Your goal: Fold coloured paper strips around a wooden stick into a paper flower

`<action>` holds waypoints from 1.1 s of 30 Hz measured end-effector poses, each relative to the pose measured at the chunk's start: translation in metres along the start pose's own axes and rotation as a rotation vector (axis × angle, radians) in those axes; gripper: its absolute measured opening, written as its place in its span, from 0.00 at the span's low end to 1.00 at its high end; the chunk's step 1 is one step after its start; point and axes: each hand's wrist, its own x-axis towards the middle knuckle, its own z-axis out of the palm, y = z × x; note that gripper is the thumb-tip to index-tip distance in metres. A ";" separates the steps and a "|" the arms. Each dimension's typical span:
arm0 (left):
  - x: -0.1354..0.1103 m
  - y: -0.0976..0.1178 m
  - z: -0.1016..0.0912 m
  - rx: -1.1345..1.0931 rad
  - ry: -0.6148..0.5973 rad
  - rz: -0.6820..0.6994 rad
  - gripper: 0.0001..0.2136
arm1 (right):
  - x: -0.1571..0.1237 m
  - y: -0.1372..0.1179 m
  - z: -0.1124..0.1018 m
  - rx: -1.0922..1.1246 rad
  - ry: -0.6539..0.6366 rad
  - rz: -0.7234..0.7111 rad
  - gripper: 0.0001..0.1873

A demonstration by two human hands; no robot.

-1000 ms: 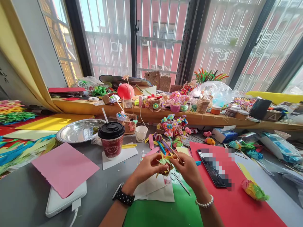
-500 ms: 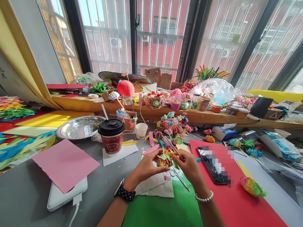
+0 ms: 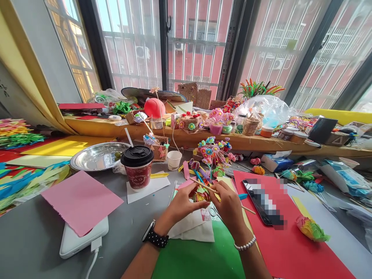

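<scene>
My left hand (image 3: 184, 202), with a dotted watch strap at the wrist, is closed around a small paper flower (image 3: 201, 195) of layered green, yellow and reddish petals. Pinched in my right hand (image 3: 228, 199) is a thin wooden stick (image 3: 203, 186). Its near end lies across the top of the flower, and the other end sticks out past the hand to the right. Whether the stick touches the petals I cannot tell. Below the hands are a white tissue (image 3: 193, 232) and a green sheet (image 3: 197, 259). Scissors (image 3: 213, 212) show partly beneath my right hand.
To the right, a phone (image 3: 261, 205) and a finished-looking paper flower (image 3: 312, 229) lie by a red sheet (image 3: 308, 252). A lidded cup (image 3: 136, 170), steel plate (image 3: 93, 157) and white power bank (image 3: 84, 236) under pink paper (image 3: 83, 201) stand left. Crafts crowd the ledge behind.
My right hand has turned and the stick has swung from steep to nearly level across the flower. The scissors are more covered now. My left hand keeps hold of the flower.
</scene>
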 end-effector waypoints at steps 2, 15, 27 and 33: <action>0.000 0.000 0.000 -0.038 0.003 -0.034 0.21 | 0.000 0.000 0.000 -0.001 0.011 0.004 0.10; -0.005 0.002 0.007 0.064 0.151 0.039 0.32 | 0.003 0.006 -0.005 0.077 -0.067 0.098 0.13; -0.003 0.003 -0.005 -0.186 0.092 -0.045 0.34 | 0.007 0.000 -0.013 0.523 -0.075 0.081 0.17; -0.002 -0.001 -0.005 -0.309 0.074 -0.050 0.35 | 0.004 -0.003 -0.010 0.423 -0.079 0.002 0.15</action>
